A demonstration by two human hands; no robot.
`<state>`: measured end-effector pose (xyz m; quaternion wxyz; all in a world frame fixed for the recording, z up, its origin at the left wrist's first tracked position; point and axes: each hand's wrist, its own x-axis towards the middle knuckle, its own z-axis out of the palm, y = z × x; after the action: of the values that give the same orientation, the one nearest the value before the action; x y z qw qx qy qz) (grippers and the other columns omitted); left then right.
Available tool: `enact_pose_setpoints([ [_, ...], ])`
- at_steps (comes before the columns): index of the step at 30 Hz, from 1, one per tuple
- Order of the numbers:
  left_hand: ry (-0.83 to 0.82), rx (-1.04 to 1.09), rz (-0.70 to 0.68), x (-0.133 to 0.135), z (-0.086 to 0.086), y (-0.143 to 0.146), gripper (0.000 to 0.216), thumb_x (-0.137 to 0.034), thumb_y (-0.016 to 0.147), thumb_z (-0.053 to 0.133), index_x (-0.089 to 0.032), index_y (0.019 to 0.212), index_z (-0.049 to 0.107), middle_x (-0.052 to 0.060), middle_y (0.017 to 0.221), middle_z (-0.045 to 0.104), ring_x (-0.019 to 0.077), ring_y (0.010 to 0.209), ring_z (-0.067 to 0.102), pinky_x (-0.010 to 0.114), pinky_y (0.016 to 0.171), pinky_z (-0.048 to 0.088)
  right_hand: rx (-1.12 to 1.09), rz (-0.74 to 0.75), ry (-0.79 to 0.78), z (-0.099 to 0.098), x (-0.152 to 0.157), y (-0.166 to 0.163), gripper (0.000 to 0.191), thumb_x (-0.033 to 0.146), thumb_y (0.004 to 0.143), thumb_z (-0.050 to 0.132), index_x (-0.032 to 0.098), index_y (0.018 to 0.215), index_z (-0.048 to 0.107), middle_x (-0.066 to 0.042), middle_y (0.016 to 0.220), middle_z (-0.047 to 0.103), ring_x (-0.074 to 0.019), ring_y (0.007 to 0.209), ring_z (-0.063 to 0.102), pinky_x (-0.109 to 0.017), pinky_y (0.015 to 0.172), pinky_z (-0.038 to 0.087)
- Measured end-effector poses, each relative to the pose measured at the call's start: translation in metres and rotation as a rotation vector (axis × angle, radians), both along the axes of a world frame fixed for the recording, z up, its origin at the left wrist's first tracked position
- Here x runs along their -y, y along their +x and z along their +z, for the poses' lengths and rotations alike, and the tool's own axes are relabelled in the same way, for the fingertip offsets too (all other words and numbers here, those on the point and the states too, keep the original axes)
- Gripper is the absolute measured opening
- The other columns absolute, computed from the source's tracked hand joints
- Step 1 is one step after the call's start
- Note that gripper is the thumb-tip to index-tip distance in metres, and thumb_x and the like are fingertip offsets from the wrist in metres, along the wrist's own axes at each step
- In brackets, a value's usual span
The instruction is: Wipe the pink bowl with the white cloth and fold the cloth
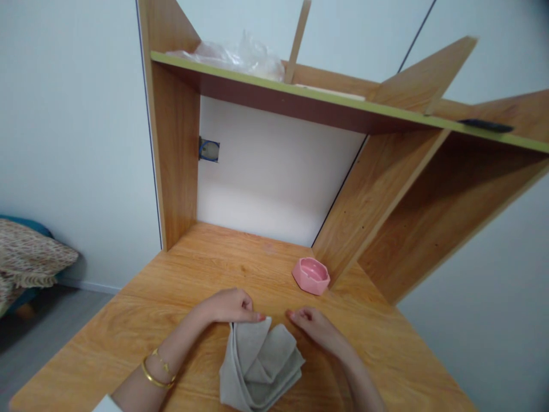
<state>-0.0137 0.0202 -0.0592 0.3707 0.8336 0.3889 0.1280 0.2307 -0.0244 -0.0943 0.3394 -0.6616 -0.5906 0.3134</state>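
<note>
A grey cloth napkin (266, 366), folded in overlapping layers with a pointed tip, is at the front of the wooden desk. My left hand (231, 306) is closed at its upper left edge, the thumb lying along the top by the tip and the other fingers curled under. To the right of the cloth, my right hand (315, 326) is held just apart from it, fingers curled in and thumb pointing left. I see nothing in that hand. Beyond it sits a pink faceted bowl (311, 276), near the foot of the upright panel.
The wooden desk (184, 274) meets a wooden side panel (175, 149) at left and a divider (381, 189) at right. Overhead runs a shelf (326, 114) bearing a clear plastic bag (240, 57) and a dark object (486, 125). A fringed blanket (30, 252) covers a seat at far left.
</note>
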Motion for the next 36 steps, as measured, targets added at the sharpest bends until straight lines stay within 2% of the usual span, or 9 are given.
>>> enact_pose_setpoints([
  [4,-0.002,0.046,0.033,0.004,0.001,0.001,0.029,-0.044,0.065,0.057,-0.017,0.056,0.062,-0.004,0.048,0.051,0.0077,0.044,0.037,0.019,0.04,0.021,-0.023,0.089,-0.09,-0.005,0.011,-0.01,0.014,0.028,0.058,0.057,0.015,0.054,0.056,0.004,0.048,0.049,-0.0086,0.047,0.042,-0.02,0.046,0.031],
  [8,-0.001,0.137,0.069,0.005,0.012,-0.005,0.028,-0.04,0.067,0.054,-0.016,0.056,0.062,-0.004,0.048,0.049,0.0079,0.044,0.036,0.019,0.041,0.023,-0.147,0.104,-0.075,-0.001,0.012,-0.014,0.01,0.025,0.055,0.051,0.016,0.052,0.054,0.003,0.048,0.049,-0.0098,0.048,0.043,-0.021,0.047,0.033],
  [12,0.064,0.252,0.175,-0.001,0.029,-0.017,0.03,-0.042,0.07,0.052,-0.015,0.058,0.061,-0.003,0.05,0.049,0.0091,0.047,0.039,0.018,0.043,0.026,-0.276,0.047,0.026,0.011,0.007,-0.014,0.01,0.028,0.054,0.051,0.018,0.054,0.051,0.005,0.045,0.045,-0.0096,0.044,0.04,-0.021,0.045,0.03],
  [16,0.236,0.328,0.392,-0.014,0.034,-0.031,0.032,-0.043,0.072,0.049,-0.016,0.06,0.058,-0.002,0.053,0.051,0.011,0.051,0.043,0.019,0.047,0.029,-0.287,-0.089,0.192,0.024,0.001,-0.008,0.015,0.034,0.056,0.052,0.02,0.056,0.046,0.007,0.042,0.039,-0.0091,0.042,0.035,-0.021,0.042,0.027],
  [19,0.295,0.333,0.553,-0.018,0.03,-0.038,0.031,-0.043,0.072,0.047,-0.016,0.058,0.055,-0.002,0.052,0.05,0.0118,0.05,0.044,0.02,0.047,0.029,-0.241,-0.148,0.273,0.025,0.001,-0.006,0.017,0.037,0.058,0.052,0.021,0.058,0.046,0.006,0.043,0.04,-0.01,0.043,0.037,-0.021,0.042,0.029],
  [25,0.205,0.136,0.764,-0.006,0.013,-0.051,0.026,-0.04,0.071,0.046,-0.019,0.059,0.054,-0.001,0.052,0.053,0.0144,0.05,0.048,0.021,0.047,0.028,-0.151,-0.231,0.289,0.012,0.009,-0.01,0.018,0.04,0.06,0.049,0.023,0.058,0.042,0.006,0.044,0.041,-0.0113,0.043,0.04,-0.023,0.044,0.032],
  [28,0.151,0.095,0.809,-0.001,0.003,-0.059,0.027,-0.042,0.072,0.045,-0.019,0.06,0.053,-0.002,0.047,0.05,0.0145,0.046,0.047,0.022,0.045,0.026,-0.106,-0.267,0.301,0.014,0.01,-0.009,0.019,0.041,0.063,0.048,0.023,0.064,0.043,0.005,0.047,0.043,-0.0122,0.044,0.043,-0.024,0.046,0.033],
  [33,0.128,0.046,0.809,0.001,-0.005,-0.071,0.028,-0.043,0.074,0.043,-0.019,0.063,0.052,0.0,0.051,0.054,0.0174,0.049,0.051,0.023,0.047,0.029,-0.125,-0.223,0.321,0.025,0.008,-0.008,0.032,0.041,0.07,0.046,0.019,0.092,0.044,0.007,0.048,0.043,-0.0138,0.046,0.044,-0.024,0.047,0.034],
  [36,0.101,-0.074,0.83,0.002,-0.006,-0.078,0.025,-0.041,0.074,0.044,-0.019,0.065,0.052,0.004,0.059,0.059,0.0207,0.057,0.056,0.025,0.05,0.032,-0.048,-0.154,0.318,0.025,0.008,-0.009,0.028,0.039,0.071,0.045,0.018,0.089,0.05,0.002,0.055,0.05,-0.0149,0.052,0.048,-0.026,0.052,0.038],
])
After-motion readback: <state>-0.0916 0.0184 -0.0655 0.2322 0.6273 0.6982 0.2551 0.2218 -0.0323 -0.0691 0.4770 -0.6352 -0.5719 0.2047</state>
